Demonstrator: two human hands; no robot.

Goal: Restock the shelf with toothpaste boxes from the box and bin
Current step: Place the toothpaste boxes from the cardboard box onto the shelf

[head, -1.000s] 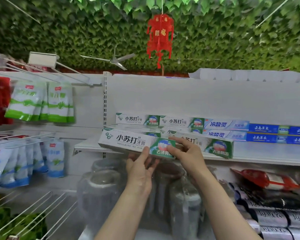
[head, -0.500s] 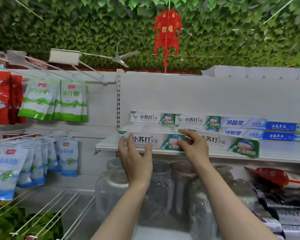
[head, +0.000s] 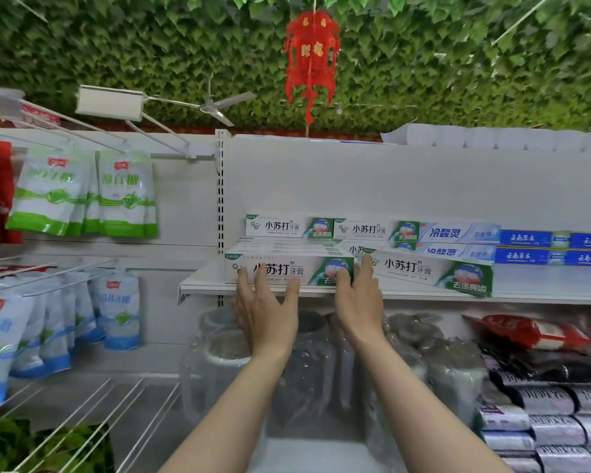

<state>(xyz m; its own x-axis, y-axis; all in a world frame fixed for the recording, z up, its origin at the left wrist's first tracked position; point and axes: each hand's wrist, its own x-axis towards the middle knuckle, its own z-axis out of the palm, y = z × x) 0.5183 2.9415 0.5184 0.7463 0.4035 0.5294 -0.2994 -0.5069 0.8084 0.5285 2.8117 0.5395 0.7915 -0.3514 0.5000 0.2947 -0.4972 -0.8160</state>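
Carefully now: my flat, unclenched left hand (head: 265, 310) and right hand (head: 359, 302) could overpush the toothpaste box (head: 289, 269), skewing it on the shelf (head: 543, 295).

We see a leaf ceiling (head: 116, 46) overhead, with a red lantern (head: 312, 52) hanging from it beside a fan (head: 215, 105). Below runs a white back panel (head: 389, 182). At left, pouches (head: 82, 196) hang on pegs above wire racks (head: 93, 414).

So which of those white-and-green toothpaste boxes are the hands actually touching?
The front-left white-and-green toothpaste box at the shelf edge: both the left hand and the right hand press straight fingers against it. The tilted box beside it goes untouched.
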